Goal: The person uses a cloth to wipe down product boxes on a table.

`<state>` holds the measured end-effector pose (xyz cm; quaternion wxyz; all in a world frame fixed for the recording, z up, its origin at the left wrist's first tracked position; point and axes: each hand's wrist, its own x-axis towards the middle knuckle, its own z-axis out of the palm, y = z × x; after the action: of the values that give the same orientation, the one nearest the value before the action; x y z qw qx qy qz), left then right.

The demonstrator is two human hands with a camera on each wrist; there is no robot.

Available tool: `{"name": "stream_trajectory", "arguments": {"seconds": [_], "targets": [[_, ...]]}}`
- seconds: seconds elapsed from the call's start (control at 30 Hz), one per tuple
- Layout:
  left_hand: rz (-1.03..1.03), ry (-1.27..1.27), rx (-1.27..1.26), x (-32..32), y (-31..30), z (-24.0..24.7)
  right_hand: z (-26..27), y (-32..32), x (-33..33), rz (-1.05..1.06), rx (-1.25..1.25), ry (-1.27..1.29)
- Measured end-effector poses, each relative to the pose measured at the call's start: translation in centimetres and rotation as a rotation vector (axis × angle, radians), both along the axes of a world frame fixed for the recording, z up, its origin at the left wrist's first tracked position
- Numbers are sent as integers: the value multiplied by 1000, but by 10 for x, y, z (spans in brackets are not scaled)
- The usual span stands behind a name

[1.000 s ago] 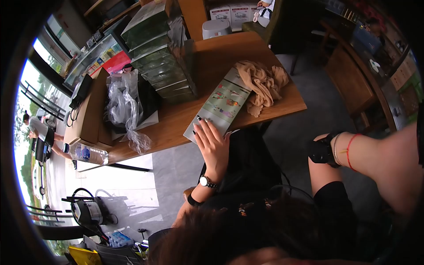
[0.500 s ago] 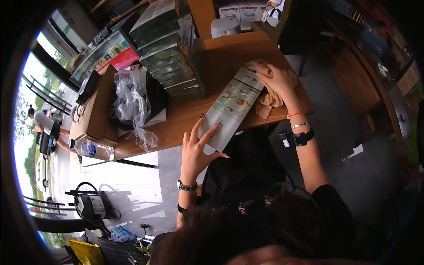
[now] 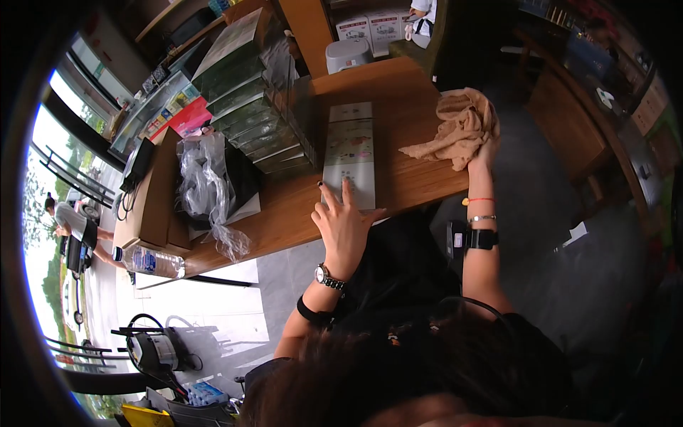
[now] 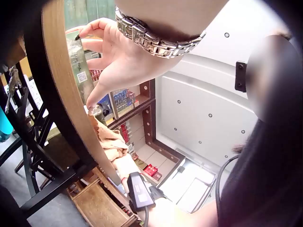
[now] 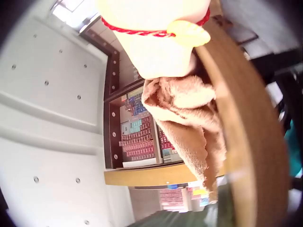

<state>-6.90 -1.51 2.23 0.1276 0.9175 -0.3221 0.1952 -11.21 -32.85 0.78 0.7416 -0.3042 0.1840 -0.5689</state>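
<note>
On the wooden tabletop (image 3: 405,78), the left hand (image 3: 346,226) is pressing its spread, straight fingers (image 3: 346,191) onto the near end of the printed flat package (image 3: 348,146). Right of the package, the right hand (image 3: 487,153) is gripping the bunched beige stockings (image 3: 459,124), fingers curling into the fabric at the tabletop's edge. Left of the package, a stack of green boxes (image 3: 245,92) is standing.

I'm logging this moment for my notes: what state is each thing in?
Pack: flat on table, left hand pressing it.
Cloth: bunched, gripped by right hand.
Bottle: lying on its side.
Bag: crumpled.
Boxes: stacked.
</note>
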Motion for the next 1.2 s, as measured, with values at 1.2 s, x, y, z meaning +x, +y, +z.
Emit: {"name": "stream_trajectory", "arguments": {"seconds": [1.2], "targets": [[159,-823,-548,167,-16,218,-14,20,-2,-163,-578,525]]}}
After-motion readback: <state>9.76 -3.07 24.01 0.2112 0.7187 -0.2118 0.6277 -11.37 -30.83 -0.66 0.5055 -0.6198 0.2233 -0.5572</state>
